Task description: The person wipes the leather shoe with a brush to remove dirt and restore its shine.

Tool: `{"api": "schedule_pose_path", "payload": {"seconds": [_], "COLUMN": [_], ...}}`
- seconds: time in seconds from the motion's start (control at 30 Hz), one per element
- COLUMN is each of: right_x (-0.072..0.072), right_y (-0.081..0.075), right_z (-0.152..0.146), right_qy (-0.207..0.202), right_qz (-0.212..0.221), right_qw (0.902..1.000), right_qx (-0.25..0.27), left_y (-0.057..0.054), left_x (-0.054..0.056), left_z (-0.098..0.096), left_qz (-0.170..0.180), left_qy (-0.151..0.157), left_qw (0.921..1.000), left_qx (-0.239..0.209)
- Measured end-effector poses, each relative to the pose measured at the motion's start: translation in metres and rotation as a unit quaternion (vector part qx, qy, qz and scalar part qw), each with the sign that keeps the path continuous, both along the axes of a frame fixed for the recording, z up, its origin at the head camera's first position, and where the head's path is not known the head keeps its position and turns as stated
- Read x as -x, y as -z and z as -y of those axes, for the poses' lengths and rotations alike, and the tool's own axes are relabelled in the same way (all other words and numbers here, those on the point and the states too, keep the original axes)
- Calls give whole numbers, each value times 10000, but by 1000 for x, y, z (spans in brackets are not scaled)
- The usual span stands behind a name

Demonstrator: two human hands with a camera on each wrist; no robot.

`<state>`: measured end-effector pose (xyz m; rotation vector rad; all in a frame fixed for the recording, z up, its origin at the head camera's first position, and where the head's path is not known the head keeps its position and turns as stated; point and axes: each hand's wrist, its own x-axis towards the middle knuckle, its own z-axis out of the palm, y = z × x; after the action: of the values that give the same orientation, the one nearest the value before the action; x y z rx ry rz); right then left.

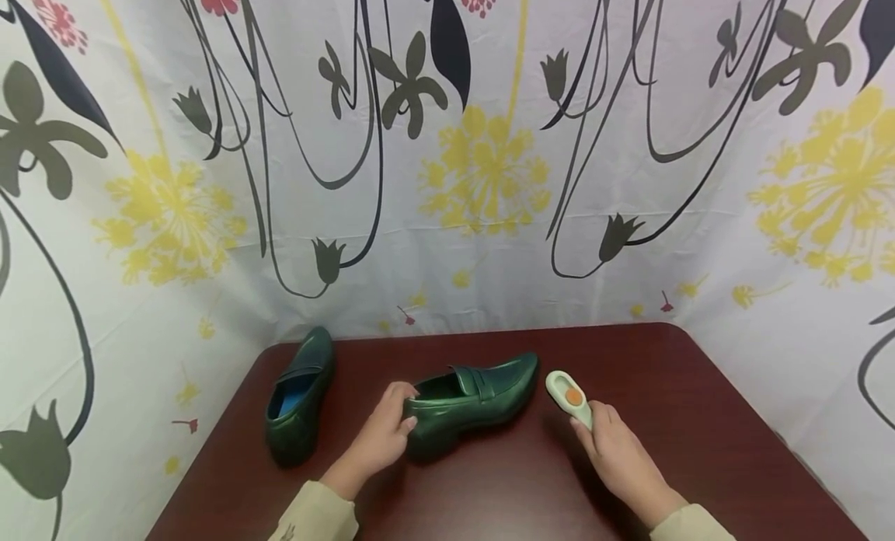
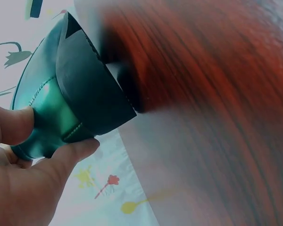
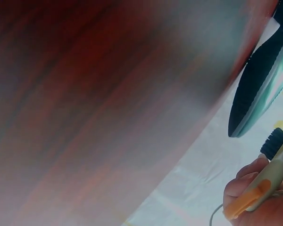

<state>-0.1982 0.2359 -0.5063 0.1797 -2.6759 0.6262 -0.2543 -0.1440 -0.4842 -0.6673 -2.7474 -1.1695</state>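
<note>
The green loafer [image 1: 470,409] is held over the table [image 1: 510,494] towards its far edge, heel pinched in the left hand [image 1: 380,434]; over there the right hand [image 1: 622,457] has fingers curled round a pale brush [image 1: 569,395]. Another green shoe [image 1: 301,401] stands near the far left corner.

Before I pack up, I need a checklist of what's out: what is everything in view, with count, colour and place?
Held shoe: one, green, in the left hand
Other shoe: one, green with blue inside, on the table, left of the held shoe
Brush: one, pale green with an orange part and dark bristles, in the right hand
Table: one, dark red-brown, beneath the shoes
Patterned cloth: count unclear, white with plant print, behind the table
Left hand: one, bare, at the held shoe's back
Right hand: one, bare, around the brush
Sleeves: two, beige, at the wrists
</note>
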Motion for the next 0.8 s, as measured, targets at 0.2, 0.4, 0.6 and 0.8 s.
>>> {"api": "schedule_pose_path", "payload": {"seconds": [0.2,0.4,0.6,0.8], "right_x": [-2,-4,-5,-5], "right_y": [0,0,-2,-2], "right_z": [4,7,10,12], "right_qy": [-23,-47,-135,-141], "right_qz": [-116,-169,-272,-295], "right_qw": [9999,9998,9995,9994], "right_qx": [-20,-19,-42,-101], "left_y": [-1,-6,-7,-8], "left_x": [4,10,18,26], "left_z": [-2,-4,-6,-7], "left_qz": [1,294,299,239], "left_qy": [173,374,532,727], "left_qw": [9998,9986,9979,9967], "left_qx": [-114,-219,-195,-259]}}
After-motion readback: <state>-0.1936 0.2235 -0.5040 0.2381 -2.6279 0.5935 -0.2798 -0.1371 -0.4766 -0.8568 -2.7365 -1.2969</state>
